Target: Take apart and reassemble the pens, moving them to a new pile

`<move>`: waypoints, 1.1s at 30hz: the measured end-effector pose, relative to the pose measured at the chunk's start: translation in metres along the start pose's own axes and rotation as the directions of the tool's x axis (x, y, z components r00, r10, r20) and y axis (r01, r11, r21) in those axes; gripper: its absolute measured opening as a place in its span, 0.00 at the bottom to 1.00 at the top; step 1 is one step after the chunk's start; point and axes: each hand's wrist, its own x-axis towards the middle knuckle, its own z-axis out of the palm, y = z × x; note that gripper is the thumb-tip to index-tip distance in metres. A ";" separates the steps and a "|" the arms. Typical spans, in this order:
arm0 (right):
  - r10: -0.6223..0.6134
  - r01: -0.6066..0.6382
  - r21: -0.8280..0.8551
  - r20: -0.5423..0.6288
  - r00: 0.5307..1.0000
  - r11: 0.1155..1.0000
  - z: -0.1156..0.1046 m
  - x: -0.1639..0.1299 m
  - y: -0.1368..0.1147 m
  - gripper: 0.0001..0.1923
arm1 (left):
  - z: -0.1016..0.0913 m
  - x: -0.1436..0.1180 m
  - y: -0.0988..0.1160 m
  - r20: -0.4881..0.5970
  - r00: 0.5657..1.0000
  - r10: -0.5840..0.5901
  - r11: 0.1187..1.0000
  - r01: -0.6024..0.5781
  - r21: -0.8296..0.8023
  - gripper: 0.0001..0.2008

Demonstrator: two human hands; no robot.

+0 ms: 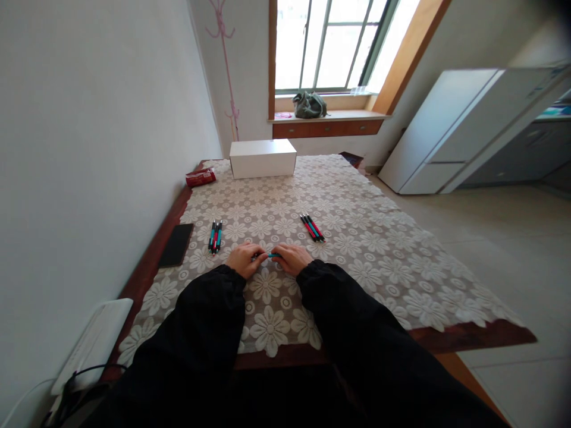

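Observation:
Both of my hands meet over the near part of the table, closed on one blue pen (273,255) that lies level between them. My left hand (246,258) grips one end of it, and my right hand (291,258) pinches the other. Only a short blue stretch shows between the fingers; the ends are hidden. Beyond my left hand lies a group of pens (215,236) in blue and red with black parts, side by side. Another group of pens (313,228), red and blue, rests slanted beyond my right hand.
A flowered lace cloth (366,274) covers the wooden table. To the left lie a black flat phone-like slab (176,245) and a red packet (200,177). A white box (263,159) stands at the far end. A white power strip (96,342) with cables sits by the wall.

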 end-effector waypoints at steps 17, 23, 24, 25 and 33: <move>-0.030 0.028 -0.058 -0.029 0.999 0.998 0.002 -0.001 -0.002 0.13 | 0.000 0.000 -0.001 0.028 0.999 0.035 0.997 -0.036 0.061 0.13; -0.056 0.056 -0.003 -0.062 0.996 0.998 0.002 0.000 0.000 0.07 | 0.000 0.001 0.000 0.071 0.997 0.024 0.990 -0.034 0.134 0.20; -0.051 0.052 0.008 -0.061 0.997 0.999 0.002 0.000 0.000 0.07 | 0.000 0.000 0.000 0.070 0.997 0.019 0.990 -0.028 0.137 0.20; -0.041 0.042 0.016 -0.058 0.997 0.999 0.002 0.000 0.000 0.07 | 0.000 0.000 0.000 0.065 0.998 0.012 0.991 -0.021 0.133 0.18; -0.025 0.026 0.015 -0.063 0.998 1.000 0.003 -0.002 -0.001 0.09 | 0.000 0.000 -0.001 0.063 0.998 0.016 0.997 -0.021 0.079 0.09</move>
